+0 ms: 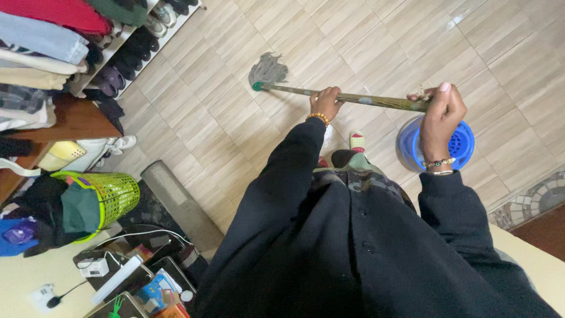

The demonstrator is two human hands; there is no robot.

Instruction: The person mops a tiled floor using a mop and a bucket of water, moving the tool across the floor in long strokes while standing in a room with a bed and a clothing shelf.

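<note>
I hold a mop by its long wooden handle (pixel 376 100), which runs almost level across the tiled floor. My left hand (pixel 325 102), with a bead bracelet at the wrist, grips the handle near its middle. My right hand (pixel 440 115), wearing bracelets, is closed around the handle's upper end. The grey string mop head (pixel 268 69) rests on the beige tiles to the upper left, with a green collar where it joins the handle. A blue bucket (pixel 465 146) with a slotted wringer stands on the floor just under my right hand. My feet in sandals (pixel 356 141) show between my arms.
A shoe rack (pixel 138 44) and stacked folded clothes (pixel 41 44) fill the upper left. A green mesh basket (pixel 118 194) holding clothes, a rolled grey mat (pixel 176 203), and cables, chargers and small boxes (pixel 126 271) crowd the lower left. A patterned threshold (pixel 538 203) lies at right.
</note>
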